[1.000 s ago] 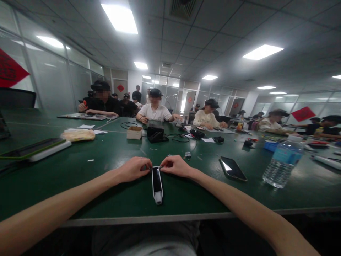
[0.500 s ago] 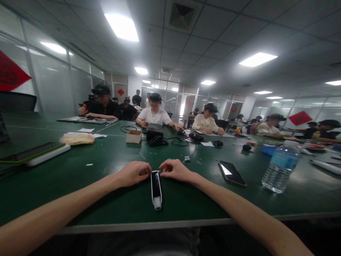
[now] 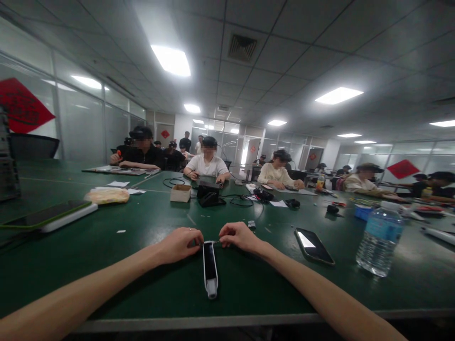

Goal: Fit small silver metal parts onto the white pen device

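White device (image 3: 210, 265): lies on our green counter (image 3: 152, 298), its far end between our hands.
Left hand (image 3: 182, 246): we have its fingers curled nearly together at the far left corner; any grip, we cannot tell.
Right hand (image 3: 239, 237): we have fingertips close together just beside the far right corner; any hold is too small to see.
Phone (image 3: 314, 245): lies beyond our right forearm.

White around the rim and black within on the slim device (image 3: 210, 267). Beneath it, deep green on the tabletop (image 3: 270, 289). Beyond it, tan on the small box (image 3: 180, 193), black on the stand (image 3: 208, 192). Right of it, black with a white patch on the phone (image 3: 316, 248), light blue round the clear bottle (image 3: 377, 251). Far left of it, dark figures on red across the diamond-shaped hanging (image 3: 24, 106).
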`<state>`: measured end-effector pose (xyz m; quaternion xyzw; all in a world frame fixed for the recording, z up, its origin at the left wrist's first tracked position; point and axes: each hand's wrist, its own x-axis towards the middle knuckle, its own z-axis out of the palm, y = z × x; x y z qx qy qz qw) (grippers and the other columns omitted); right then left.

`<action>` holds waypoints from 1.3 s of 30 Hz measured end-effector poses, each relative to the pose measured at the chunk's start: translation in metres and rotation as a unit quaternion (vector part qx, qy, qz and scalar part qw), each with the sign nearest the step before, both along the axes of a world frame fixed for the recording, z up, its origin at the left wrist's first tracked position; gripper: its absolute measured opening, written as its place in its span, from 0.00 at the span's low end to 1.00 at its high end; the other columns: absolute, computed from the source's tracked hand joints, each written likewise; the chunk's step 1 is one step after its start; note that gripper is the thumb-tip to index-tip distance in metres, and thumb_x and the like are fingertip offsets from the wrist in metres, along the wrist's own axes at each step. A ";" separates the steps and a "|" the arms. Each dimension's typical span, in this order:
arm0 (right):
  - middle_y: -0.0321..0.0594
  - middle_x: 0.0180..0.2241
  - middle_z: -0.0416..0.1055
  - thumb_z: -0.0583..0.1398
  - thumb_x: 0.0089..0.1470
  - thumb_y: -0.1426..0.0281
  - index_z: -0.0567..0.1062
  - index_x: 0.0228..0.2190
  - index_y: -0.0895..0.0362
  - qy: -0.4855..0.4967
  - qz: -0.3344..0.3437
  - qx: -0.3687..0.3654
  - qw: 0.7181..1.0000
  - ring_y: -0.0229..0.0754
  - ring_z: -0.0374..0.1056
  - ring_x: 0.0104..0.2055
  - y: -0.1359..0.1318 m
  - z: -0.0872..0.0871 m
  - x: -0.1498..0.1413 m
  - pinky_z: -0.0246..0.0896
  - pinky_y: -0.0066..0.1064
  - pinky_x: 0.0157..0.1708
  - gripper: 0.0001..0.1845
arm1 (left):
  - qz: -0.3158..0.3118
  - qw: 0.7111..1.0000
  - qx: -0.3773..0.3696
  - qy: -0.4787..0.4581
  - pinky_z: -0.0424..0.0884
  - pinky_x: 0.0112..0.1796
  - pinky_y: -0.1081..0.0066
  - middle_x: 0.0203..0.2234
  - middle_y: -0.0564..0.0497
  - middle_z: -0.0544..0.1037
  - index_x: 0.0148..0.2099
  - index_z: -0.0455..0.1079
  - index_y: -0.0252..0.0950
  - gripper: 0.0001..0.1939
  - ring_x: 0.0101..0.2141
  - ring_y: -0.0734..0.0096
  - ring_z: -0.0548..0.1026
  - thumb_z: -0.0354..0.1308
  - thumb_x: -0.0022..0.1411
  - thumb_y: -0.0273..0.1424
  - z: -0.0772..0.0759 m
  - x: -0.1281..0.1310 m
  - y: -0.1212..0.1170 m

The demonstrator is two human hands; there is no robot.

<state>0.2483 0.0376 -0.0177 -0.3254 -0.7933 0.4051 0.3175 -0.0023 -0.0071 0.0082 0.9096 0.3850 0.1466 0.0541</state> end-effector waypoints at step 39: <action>0.36 0.29 0.73 0.61 0.51 0.66 0.74 0.34 0.59 -0.073 0.019 0.002 0.997 0.35 0.69 0.28 -0.001 0.005 0.002 0.64 0.26 0.28 0.10 | 0.011 1.000 0.007 0.006 0.67 0.35 0.74 0.33 0.52 0.77 0.42 0.71 0.38 0.08 0.33 0.71 0.73 0.53 0.60 0.30 0.003 0.003 -0.005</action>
